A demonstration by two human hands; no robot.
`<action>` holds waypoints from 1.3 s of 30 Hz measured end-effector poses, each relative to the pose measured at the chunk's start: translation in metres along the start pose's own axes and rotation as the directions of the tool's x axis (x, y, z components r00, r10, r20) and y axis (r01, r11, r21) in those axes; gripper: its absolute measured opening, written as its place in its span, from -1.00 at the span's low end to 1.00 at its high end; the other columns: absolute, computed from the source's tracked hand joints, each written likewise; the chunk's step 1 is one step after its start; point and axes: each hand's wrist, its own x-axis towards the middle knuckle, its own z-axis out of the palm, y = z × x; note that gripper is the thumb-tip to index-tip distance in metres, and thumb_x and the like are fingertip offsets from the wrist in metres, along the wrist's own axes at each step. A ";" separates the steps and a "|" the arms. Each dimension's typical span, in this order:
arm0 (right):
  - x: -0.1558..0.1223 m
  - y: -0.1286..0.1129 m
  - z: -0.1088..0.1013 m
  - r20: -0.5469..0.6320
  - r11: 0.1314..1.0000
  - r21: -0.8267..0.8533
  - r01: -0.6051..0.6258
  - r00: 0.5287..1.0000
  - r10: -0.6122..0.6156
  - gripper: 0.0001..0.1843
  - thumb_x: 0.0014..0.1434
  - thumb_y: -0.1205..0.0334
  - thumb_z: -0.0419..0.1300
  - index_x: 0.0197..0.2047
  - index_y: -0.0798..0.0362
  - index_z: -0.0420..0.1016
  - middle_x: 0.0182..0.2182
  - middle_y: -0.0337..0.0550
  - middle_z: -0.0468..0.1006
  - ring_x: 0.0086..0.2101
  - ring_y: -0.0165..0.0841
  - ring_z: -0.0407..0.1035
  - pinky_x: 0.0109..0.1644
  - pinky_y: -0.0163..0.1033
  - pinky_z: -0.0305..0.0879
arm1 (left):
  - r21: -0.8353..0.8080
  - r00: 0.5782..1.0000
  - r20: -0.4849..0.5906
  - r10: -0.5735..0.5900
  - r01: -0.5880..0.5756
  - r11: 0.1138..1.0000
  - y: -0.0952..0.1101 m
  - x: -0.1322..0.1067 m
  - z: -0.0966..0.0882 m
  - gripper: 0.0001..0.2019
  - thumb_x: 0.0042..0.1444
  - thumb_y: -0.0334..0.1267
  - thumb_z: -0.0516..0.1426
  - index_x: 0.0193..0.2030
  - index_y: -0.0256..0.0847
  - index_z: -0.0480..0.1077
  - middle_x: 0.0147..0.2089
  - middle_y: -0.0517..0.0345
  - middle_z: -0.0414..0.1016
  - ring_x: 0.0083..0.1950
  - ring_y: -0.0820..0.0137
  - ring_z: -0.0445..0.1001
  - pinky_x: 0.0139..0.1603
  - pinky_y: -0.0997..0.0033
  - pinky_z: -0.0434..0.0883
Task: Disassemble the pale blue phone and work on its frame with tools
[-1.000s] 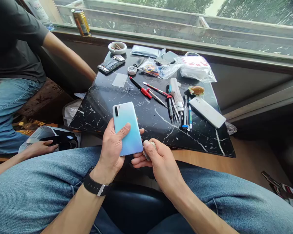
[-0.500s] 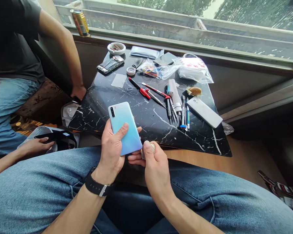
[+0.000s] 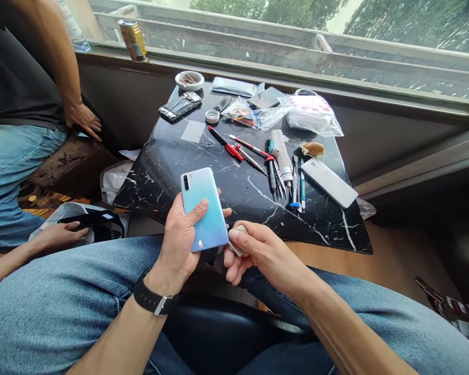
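A light-blue smartphone, its back facing up, rests in my left hand, with the thumb laid across the back and fingertips showing at the far edge. My right hand is just off the phone's lower right corner. Pinched between its thumb and fingers is a small crumpled whitish pad, mostly covered; I cannot tell its material. Beyond both hands stands the black marble-patterned table, on which lie a red-and-black pen, tweezers and a grey-white handheld tool.
A white phone lies at the table's right. Further back are an opened phone, an ashtray and plastic bags. One person's hand is at left; another's hand holds a dark phone.
My right hand has turned and its forearm has swung to the right, the pad still pinched. The phone has shifted slightly right in view. The person at left has drawn a hand back from the table.
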 end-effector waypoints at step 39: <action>-0.008 0.004 0.010 -0.094 0.992 -0.099 -0.082 0.993 0.073 -0.51 0.23 -0.20 0.22 -0.41 0.04 0.22 -0.57 -0.42 0.22 -0.66 -0.60 0.04 -0.63 -0.48 0.02 | 0.038 1.000 -0.007 0.008 -0.008 0.999 0.000 -0.001 0.000 -0.60 0.18 -0.27 0.27 0.12 -0.10 0.29 0.13 -0.08 0.56 -0.18 0.11 0.68 -0.34 0.12 0.67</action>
